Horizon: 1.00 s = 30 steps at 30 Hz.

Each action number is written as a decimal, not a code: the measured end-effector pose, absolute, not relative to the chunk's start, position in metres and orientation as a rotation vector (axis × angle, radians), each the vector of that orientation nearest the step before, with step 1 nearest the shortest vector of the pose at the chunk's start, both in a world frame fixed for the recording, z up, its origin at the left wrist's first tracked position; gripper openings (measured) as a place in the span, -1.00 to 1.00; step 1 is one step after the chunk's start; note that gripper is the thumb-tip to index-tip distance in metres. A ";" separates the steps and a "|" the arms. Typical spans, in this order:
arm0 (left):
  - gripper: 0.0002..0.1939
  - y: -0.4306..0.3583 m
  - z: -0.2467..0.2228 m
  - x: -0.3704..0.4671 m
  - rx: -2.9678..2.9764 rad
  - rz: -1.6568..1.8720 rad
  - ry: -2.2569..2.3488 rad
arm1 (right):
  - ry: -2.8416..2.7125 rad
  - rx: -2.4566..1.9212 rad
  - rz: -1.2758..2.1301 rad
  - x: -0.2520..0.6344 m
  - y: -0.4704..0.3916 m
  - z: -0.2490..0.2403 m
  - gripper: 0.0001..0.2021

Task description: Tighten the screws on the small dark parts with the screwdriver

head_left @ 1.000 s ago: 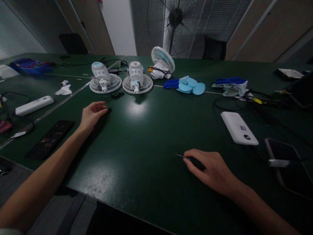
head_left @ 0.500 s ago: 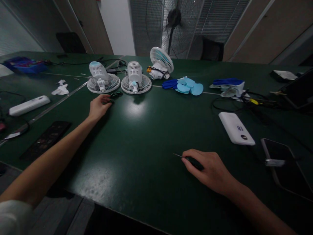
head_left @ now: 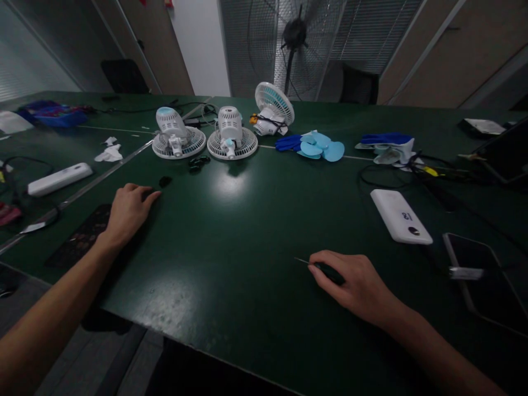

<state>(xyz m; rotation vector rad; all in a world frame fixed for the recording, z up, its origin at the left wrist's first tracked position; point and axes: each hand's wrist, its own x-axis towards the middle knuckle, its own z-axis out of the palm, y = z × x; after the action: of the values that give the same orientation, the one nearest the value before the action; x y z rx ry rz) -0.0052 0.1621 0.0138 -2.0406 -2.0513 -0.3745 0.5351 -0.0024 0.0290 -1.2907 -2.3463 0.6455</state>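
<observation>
My left hand [head_left: 130, 212] hovers over or rests on the green table at the left, thumb and fingers apart, holding nothing. Just beyond its fingertips lies a small dark piece [head_left: 165, 181], and farther back some dark green parts [head_left: 199, 163]. In my right hand [head_left: 355, 283] is a screwdriver [head_left: 330, 273] with a dark handle, its thin shaft pointing left over the table. Two white fan units [head_left: 175, 140] [head_left: 231, 140] stand face down at the back, and a third white fan [head_left: 273, 107] is tilted behind them.
Blue fan blades [head_left: 322, 146] lie beside a blue glove [head_left: 287, 143]. At the right are gloves [head_left: 388, 144], a white power bank [head_left: 400, 216] and a phone [head_left: 482, 275]. A black tray [head_left: 78, 236] and a white bar [head_left: 60, 179] are at the left.
My left hand has drawn back toward the lower left, away from the dark green parts, and a small dark piece now shows on the table. My right hand has hardly moved.
</observation>
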 end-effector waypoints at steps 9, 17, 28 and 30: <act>-0.66 0.161 0.024 0.000 -2.057 -0.312 -2.074 | -2.363 -1.297 0.612 0.536 -0.002 0.028 -0.81; -0.63 0.171 0.024 0.001 -1.988 -0.513 -2.150 | -2.372 -1.301 0.660 0.538 -0.003 0.025 -0.81; -0.64 0.193 0.022 0.012 -2.011 -0.572 -2.022 | -2.371 -1.299 0.643 0.538 -0.002 0.025 -0.80; -0.61 0.194 0.023 0.012 -1.978 -0.500 -2.029 | -2.371 -1.306 0.649 0.538 -0.003 0.026 -0.80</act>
<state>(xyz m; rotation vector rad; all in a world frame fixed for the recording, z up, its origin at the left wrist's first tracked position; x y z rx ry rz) 0.0123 0.1939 0.0226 -1.9777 -2.0287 -0.5004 0.5383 -0.0026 0.0255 -1.3062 -2.3711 0.6492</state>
